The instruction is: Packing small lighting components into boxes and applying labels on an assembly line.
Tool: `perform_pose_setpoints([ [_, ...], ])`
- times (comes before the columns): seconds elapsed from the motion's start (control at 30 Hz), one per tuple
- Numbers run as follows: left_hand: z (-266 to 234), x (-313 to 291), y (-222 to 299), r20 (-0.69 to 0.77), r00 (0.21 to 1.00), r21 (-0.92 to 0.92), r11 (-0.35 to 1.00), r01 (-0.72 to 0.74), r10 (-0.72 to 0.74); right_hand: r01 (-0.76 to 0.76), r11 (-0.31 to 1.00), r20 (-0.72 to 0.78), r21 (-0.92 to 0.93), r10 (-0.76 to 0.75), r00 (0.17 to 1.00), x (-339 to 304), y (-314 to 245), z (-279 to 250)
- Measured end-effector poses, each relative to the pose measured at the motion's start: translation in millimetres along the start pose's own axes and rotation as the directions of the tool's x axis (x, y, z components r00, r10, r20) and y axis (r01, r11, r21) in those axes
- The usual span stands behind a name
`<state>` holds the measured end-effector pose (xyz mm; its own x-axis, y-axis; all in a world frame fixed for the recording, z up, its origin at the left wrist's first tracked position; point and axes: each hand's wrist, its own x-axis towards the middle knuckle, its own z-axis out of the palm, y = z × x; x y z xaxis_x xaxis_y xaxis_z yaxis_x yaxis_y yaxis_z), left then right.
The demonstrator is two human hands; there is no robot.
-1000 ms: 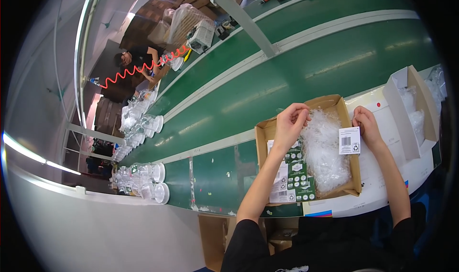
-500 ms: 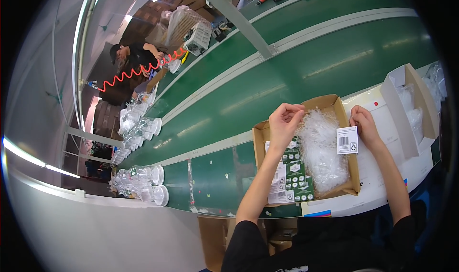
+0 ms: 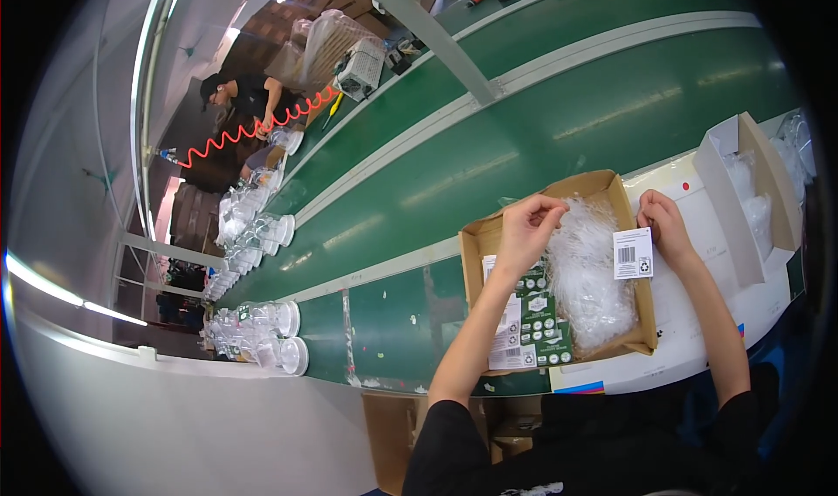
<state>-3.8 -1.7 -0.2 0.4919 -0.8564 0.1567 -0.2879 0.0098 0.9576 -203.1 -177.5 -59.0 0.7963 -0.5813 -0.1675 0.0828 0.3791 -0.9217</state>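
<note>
My right hand point(image 3: 665, 223) is closed, its fingers pinched at the top corner of a small white printed card point(image 3: 633, 253), which hangs at the right rim of a shallow cardboard box point(image 3: 646, 308). My left hand point(image 3: 533, 228) hovers over the box's left half, thumb and fingertips pressed together; anything between them is too fine to make out. A heap of thin clear plastic strands point(image 3: 595, 278) fills the box's right side. Stacked green-and-white cards point(image 3: 543, 326) lie in its left side, partly covered by my left forearm.
A white open carton point(image 3: 729, 204) with clear plastic bags stands at the right. Rows of clear containers with white rims point(image 3: 292, 355) line the green bench point(image 3: 384, 326) to the left. Across the bench a person point(image 3: 249, 99) handles similar pieces beside a coiled red hose point(image 3: 231, 136).
My left hand has shifted slightly right and down toward the strands. My right hand holds the card almost where it was. The person across the bench has moved their arms.
</note>
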Motion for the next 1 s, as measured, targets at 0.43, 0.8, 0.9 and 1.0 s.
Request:
perform_pose_setpoints([
  [0.43, 6.4, -0.1, 6.3, 0.045, 0.998, -0.048, 0.998, 0.039, -0.037, -0.009, 0.999, 0.001, 0.037, 0.009, 1.000, -0.4, 0.3, -4.2],
  [0.8, 1.9, -1.0, 2.9, -0.018, 1.000, 0.017, 1.000, -0.011, 0.011, -0.024, 1.000, -0.013, 0.013, 0.024, 1.000, -0.6, -0.3, 1.1],
  [0.9, 1.2, -0.8, 5.1, -0.018, 1.000, 0.055, 0.998, 0.000, 0.001, -0.007, 1.000, -0.015, 0.023, 0.007, 1.000, -2.1, -1.5, 3.1],
  [1.0, -1.2, -2.4, 3.2, -0.020, 1.000, 0.064, 0.998, 0.014, -0.013, 0.012, 1.000, -0.005, 0.027, -0.012, 1.000, 1.2, 0.1, 7.7],
])
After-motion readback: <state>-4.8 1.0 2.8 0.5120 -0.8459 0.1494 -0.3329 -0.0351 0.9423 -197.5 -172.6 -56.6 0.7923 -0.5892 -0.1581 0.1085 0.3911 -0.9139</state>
